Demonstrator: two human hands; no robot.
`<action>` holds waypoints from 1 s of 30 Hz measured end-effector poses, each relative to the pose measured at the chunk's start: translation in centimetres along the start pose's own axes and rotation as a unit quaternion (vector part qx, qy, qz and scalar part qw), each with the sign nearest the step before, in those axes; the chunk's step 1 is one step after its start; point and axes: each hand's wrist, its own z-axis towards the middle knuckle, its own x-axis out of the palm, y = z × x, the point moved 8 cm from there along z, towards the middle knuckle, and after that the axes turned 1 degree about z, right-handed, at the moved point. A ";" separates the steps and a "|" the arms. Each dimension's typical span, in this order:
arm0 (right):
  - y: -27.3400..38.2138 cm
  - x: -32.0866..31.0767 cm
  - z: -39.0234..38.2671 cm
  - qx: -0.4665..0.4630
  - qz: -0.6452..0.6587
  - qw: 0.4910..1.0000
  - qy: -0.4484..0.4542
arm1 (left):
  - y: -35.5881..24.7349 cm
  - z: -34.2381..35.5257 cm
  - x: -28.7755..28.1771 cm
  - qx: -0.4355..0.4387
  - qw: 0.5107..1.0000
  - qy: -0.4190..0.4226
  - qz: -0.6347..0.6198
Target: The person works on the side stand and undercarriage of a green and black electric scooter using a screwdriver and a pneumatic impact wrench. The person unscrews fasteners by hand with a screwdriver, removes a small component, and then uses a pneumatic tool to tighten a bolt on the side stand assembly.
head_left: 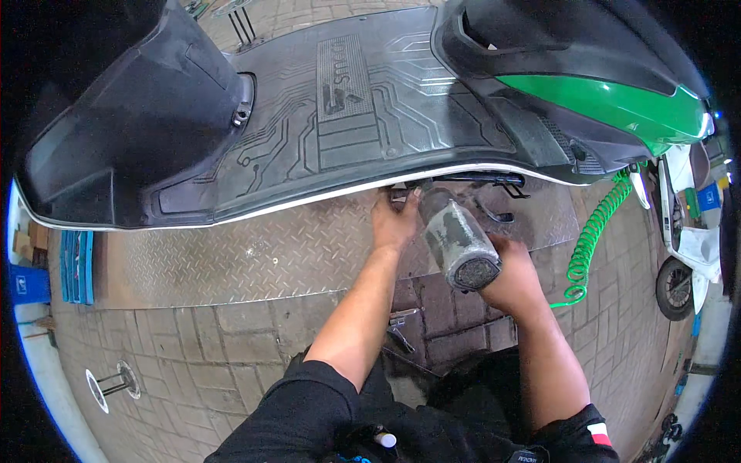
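My right hand [511, 270] is wrapped around the handle of a worn grey impact wrench [461, 245], its rounded back end facing me. The tool's nose points under the near edge of a scooter's black footboard [285, 154]. Close by that nose, my left hand [394, 222] reaches up to the same edge with its fingers bent around a dark part; what they grip is mostly hidden. Beside the tool, a black metal bar [486, 178] runs below the footboard. A green coiled air hose [583, 258] hangs on the right, its lower end passing toward my right forearm.
The scooter stands over a tread-patterned metal plate [224, 266] on brick paving. Metal hand tools [400, 332] lie near my knees. A metal part with round discs [114, 384] sits at lower left. A blue bin [29, 285] stands far left, a white scooter [683, 255] far right.
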 end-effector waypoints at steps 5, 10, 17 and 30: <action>-0.3 -0.2 0.2 0.004 0.010 1.000 0.010 | -0.6 -0.6 0.8 -0.077 0.993 0.087 0.020; -0.6 -0.1 0.1 -0.025 0.021 0.999 -0.023 | 0.0 -0.1 1.5 -0.045 0.992 0.088 -0.075; -0.8 -0.2 0.0 0.000 -0.074 0.997 0.015 | 0.6 -0.1 2.5 -0.151 0.947 0.170 -0.225; -8.8 3.1 -3.4 -0.076 -0.202 0.952 0.217 | 1.2 0.3 4.2 -0.091 0.949 0.190 -0.233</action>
